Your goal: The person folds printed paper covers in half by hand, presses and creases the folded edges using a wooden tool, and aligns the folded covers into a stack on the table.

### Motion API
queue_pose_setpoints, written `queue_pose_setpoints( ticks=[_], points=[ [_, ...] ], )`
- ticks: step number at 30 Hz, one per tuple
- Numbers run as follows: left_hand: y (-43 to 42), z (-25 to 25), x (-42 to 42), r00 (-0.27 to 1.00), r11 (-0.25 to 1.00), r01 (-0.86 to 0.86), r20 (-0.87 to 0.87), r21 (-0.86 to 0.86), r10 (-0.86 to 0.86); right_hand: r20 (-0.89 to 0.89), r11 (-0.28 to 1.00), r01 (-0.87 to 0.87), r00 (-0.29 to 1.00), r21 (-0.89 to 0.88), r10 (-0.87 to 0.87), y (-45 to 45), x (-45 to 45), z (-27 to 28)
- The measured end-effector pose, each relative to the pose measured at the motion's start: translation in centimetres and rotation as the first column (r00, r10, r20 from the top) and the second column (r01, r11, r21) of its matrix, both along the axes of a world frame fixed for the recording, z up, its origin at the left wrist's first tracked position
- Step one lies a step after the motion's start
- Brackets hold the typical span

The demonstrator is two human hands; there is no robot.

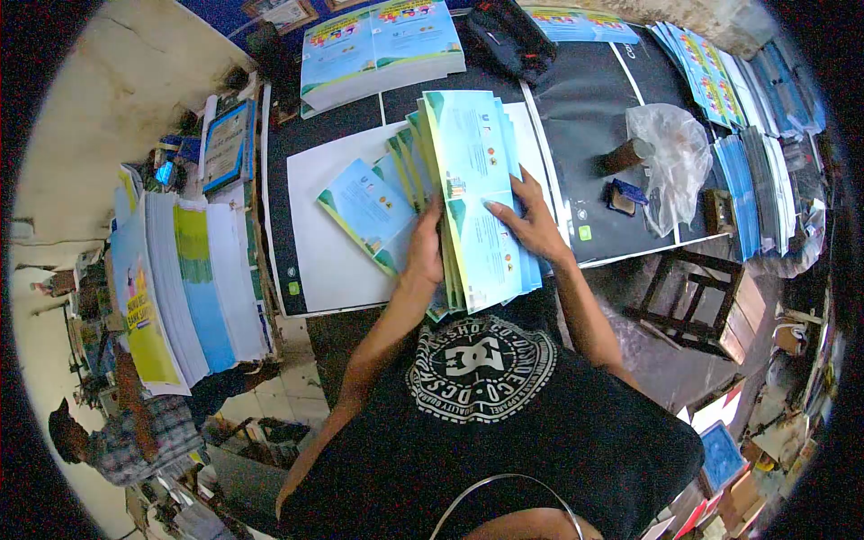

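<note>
Upright in front of my chest is a thick bundle of blue and green printed sheets (477,207), gripped between both hands. My left hand (427,245) is closed around the bundle's left edge, its fingers mostly hidden behind the paper. On the opposite side, my right hand (536,223) has its thumb across the front sheet and its other fingers at the right edge. Fanned out beside the bundle are more printed sheets (364,205), lying on a large white sheet (315,270) that covers part of the black-topped table (585,99).
Tall printed stacks stand at the back (382,85) and left (184,288). A black pouch (510,40), clear plastic bag (675,166), brown cylinder (623,158) and small blue box (625,196) lie rightward. A wooden stool (733,315) stands below; another person (148,441) is at lower left.
</note>
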State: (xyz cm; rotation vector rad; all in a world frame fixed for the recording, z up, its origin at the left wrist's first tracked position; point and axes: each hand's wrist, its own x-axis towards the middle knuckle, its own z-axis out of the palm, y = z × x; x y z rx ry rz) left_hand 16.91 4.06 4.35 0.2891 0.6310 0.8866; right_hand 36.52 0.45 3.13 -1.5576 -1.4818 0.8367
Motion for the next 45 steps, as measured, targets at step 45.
queue_pose_setpoints(
  ticks=[45],
  points=[
    [1.3,-0.8,-0.6,0.926,0.965,-0.08,-0.34,0.25,0.165,-0.082,0.999,0.029,0.996,-0.043,-0.032,0.4,0.8,0.1]
  ],
)
